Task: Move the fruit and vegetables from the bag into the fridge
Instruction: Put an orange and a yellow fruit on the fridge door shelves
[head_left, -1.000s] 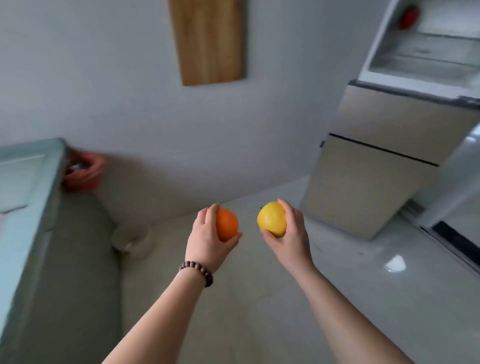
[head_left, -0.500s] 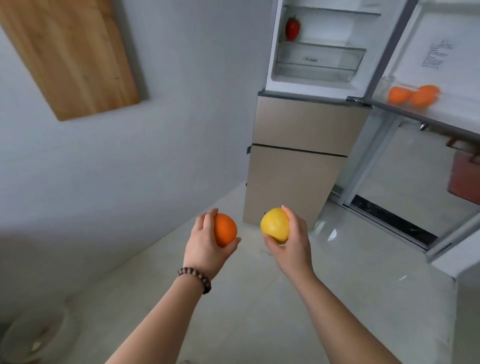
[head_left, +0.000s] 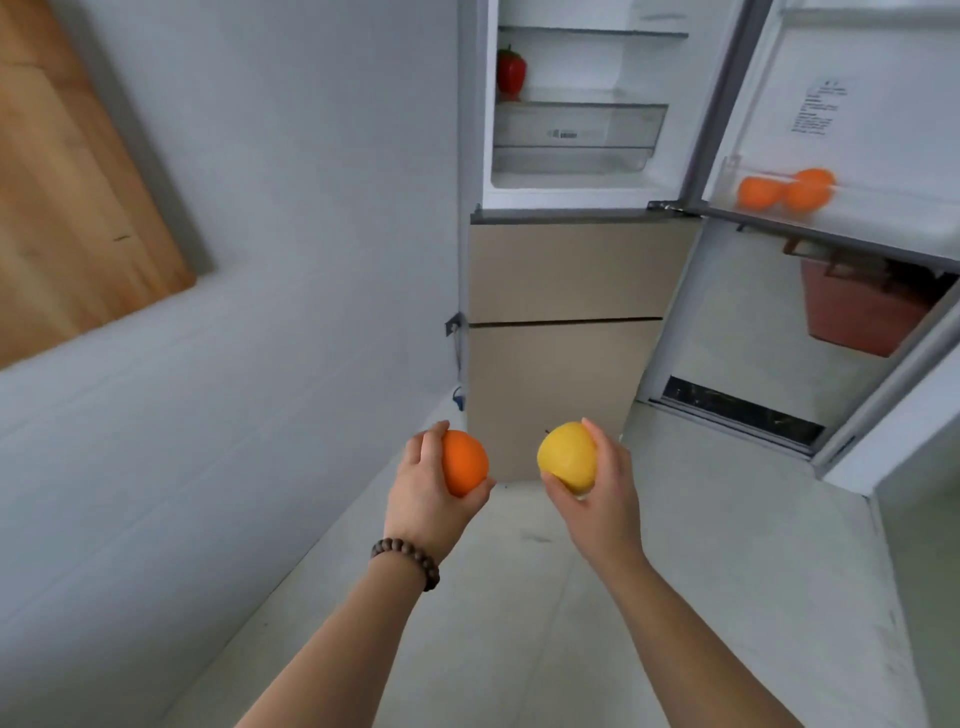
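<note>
My left hand grips an orange and my right hand grips a yellow apple, both held out at waist height in front of me. Ahead stands the fridge with its upper compartment open. A red pepper sits on a shelf inside, above a clear drawer. Two oranges lie in the shelf of the open door at the upper right. No bag is in view.
A white wall runs along the left, with a wooden panel on it. The fridge's beige lower drawers are closed. A reddish container shows below the open door. Pale floor stretches between me and the fridge.
The view has swung right and up, away from the counter toward the fridge, which is now closer and more centred. Both hands still hold their fruit in the same pose.
</note>
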